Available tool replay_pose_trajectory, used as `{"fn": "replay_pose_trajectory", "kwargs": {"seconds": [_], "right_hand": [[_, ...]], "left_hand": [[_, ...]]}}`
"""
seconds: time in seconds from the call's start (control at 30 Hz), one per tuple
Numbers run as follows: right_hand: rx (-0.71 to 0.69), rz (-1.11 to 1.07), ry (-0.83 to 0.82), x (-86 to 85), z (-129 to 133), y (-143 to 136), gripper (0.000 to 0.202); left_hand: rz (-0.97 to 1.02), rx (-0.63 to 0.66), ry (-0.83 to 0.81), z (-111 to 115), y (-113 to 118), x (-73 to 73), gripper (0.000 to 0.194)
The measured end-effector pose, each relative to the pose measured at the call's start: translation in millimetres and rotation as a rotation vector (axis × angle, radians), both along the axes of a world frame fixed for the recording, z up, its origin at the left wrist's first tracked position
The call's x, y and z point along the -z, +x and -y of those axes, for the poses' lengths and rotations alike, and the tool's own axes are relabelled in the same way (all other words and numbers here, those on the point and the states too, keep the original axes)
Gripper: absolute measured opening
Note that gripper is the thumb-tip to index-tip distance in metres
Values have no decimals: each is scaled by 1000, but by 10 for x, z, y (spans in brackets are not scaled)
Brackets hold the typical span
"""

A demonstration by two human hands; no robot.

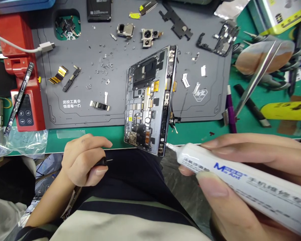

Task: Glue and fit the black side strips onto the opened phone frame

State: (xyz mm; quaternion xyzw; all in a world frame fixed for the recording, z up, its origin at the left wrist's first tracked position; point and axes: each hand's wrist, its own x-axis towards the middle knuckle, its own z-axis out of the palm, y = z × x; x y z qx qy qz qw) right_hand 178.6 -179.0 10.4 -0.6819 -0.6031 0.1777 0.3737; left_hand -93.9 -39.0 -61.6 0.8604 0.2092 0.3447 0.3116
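Curled around a small dark-handled tool [102, 162] with a thin metal tip, my left hand [84, 160] is below the mat's front edge. My right hand [235, 187] grips a white glue tube [240, 179] with blue lettering. The tube's nozzle points left, at the lower right edge of an opened phone [147, 103]; whether it touches is too small to tell. The phone is tilted up at the table's front edge, its inner parts and ribbon connectors showing. Neither hand is on the phone.
Loose screws [105, 65], camera modules [147, 37], a battery [99, 10] and metal brackets lie on the grey mat [90, 117]. At left are a red device [27, 100], a white cable [46, 47] and a plastic bag [27, 144]. Tweezers [256, 80] and pliers lie right.
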Motion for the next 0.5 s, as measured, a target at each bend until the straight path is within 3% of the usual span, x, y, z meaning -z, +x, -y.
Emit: {"fn": "replay_pose_trajectory", "kwargs": {"seconds": [0.07, 0.4, 0.5], "right_hand": [[-2, -1, -9, 0, -1, -6, 47], [4, -52, 2, 8, 4, 1, 46], [58, -98, 10, 22, 19, -54, 46]], "left_hand": [[51, 13, 54, -10, 27, 17, 30], [73, -88, 14, 59, 78, 58, 33], [92, -91, 34, 57, 81, 68, 34]]}}
